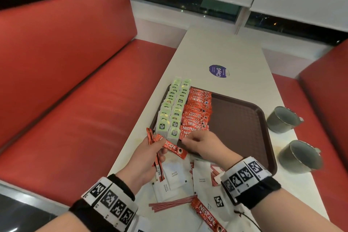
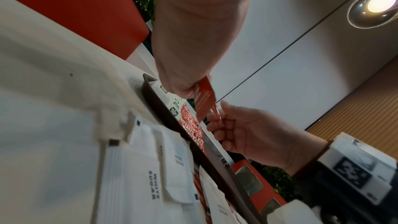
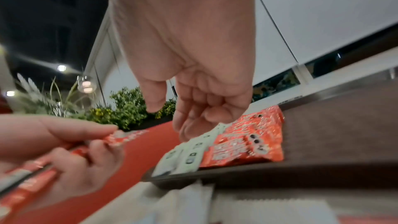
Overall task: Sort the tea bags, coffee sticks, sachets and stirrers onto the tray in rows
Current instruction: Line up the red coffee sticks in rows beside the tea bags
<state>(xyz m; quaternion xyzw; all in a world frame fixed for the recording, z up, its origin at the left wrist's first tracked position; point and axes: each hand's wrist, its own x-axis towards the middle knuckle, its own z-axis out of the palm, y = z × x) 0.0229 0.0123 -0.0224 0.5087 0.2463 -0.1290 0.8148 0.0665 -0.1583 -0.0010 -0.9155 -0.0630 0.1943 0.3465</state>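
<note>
My left hand (image 1: pixel 158 149) grips several red coffee sticks (image 1: pixel 174 149) just off the near left corner of the brown tray (image 1: pixel 241 118). The sticks (image 2: pixel 204 101) fan out of its fingers. My right hand (image 1: pixel 189 140) hovers over the tray's near edge beside the coffee stick row (image 1: pixel 197 111). In the right wrist view its fingers (image 3: pixel 183 125) hang loosely curled with nothing in them. Two rows of green tea bags (image 1: pixel 173 105) fill the tray's left side. White sugar sachets (image 1: pixel 175 175), red-striped stirrers (image 1: pixel 173 204) and one loose coffee stick (image 1: pixel 207 214) lie on the table near me.
Two grey mugs (image 1: pixel 282 118) (image 1: pixel 299 156) lie on their sides right of the tray. A blue round sticker (image 1: pixel 218 70) marks the table beyond it. Red benches (image 1: pixel 75 81) flank the narrow table. The tray's right half is bare.
</note>
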